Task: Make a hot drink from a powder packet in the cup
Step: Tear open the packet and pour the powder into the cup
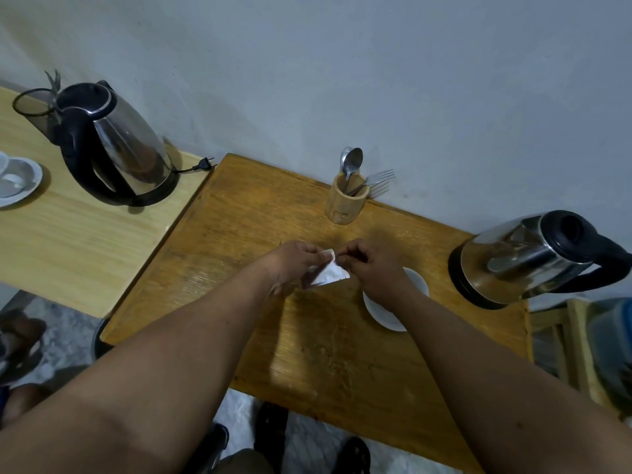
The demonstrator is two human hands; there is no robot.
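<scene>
A small silvery powder packet [327,276] hangs over the middle of the wooden table [325,354]. My left hand [290,265] pinches its top left corner and my right hand [372,268] pinches the top edge beside it. Under my right hand lies a white saucer [383,316]; the cup on it is hidden by the hand and wrist. A steel kettle [526,254] with a black handle stands on its base at the table's right edge.
A wooden holder [345,203] with spoons and a fork stands at the back by the wall. On the lighter table [68,251] to the left are a second kettle [116,142], its loose plug [203,164] and a white cup on a saucer [17,181].
</scene>
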